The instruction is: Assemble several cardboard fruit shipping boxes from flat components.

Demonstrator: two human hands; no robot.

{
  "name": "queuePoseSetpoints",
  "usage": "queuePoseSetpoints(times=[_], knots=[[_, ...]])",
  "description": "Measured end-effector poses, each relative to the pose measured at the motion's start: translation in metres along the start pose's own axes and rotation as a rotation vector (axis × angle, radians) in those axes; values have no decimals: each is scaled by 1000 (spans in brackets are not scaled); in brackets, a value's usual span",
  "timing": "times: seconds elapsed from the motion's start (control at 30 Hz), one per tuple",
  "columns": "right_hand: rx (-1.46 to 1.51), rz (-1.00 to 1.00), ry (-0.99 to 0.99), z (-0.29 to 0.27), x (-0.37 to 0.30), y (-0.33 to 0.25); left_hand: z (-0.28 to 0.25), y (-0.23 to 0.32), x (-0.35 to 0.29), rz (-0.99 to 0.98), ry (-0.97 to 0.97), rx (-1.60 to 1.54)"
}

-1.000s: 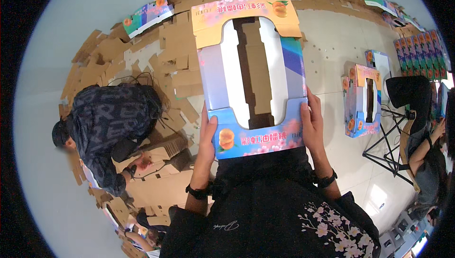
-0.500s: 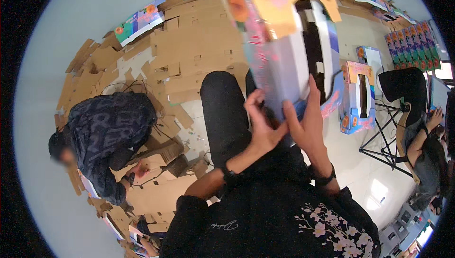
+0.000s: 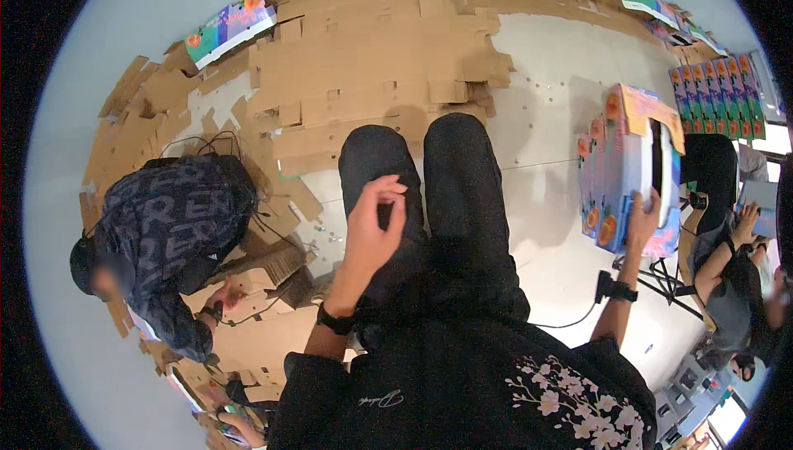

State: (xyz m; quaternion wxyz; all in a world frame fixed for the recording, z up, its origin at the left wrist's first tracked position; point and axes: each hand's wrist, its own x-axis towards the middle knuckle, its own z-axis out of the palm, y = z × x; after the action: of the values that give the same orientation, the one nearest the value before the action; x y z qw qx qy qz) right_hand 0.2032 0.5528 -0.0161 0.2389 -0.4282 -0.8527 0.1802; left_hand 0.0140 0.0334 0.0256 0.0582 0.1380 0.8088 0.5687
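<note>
On my right, my right hand (image 3: 643, 217) grips the lower edge of a colourful printed carton (image 3: 629, 173). Its top is orange and pink, and a long dark slot opens in its white and blue side. Close on its left, a similar carton (image 3: 590, 190) is partly covered by it. Over my lap hovers my left hand (image 3: 376, 231), fingers loosely curled with a gap to the thumb and nothing visible in them. Below it are my dark trousers (image 3: 382, 157).
Flattened brown cardboard (image 3: 355, 53) covers the floor ahead. A co-worker in a dark patterned jacket (image 3: 178, 227) bends over cardboard at left. Several printed cartons stand in a row (image 3: 717, 95) at far right, near another person's arm (image 3: 714, 256). A folding stool's black legs (image 3: 665, 278) stand behind the carton.
The carton has moved from in front of me, between both hands, to the right beside the other carton. My left hand has let go and drawn back over my lap.
</note>
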Motion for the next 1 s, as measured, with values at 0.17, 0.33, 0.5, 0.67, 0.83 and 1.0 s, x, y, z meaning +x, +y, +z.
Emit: queuePoseSetpoints(times=[0.17, 0.33, 0.5, 0.67, 0.83, 1.0], knots=[[-489, -120, 151, -4, 46, 71, 5, -23, 2, 161, 30, 59], [-171, -184, 32, 85, 15, 57, 10, -21, 6, 313, 61, 217], [425, -118, -540, 229, -45, -33, 9, -20, 8, 319, 81, 235], [301, -33, -823, 339, -73, -101, 4, -24, 5, 258, 58, 232], [409, 101, -1097, 391, -93, -127, -3, -27, 5, 268, 98, 266], [479, 29, -1154, 408, -113, -141, -10, -31, 5, 294, 108, 263]])
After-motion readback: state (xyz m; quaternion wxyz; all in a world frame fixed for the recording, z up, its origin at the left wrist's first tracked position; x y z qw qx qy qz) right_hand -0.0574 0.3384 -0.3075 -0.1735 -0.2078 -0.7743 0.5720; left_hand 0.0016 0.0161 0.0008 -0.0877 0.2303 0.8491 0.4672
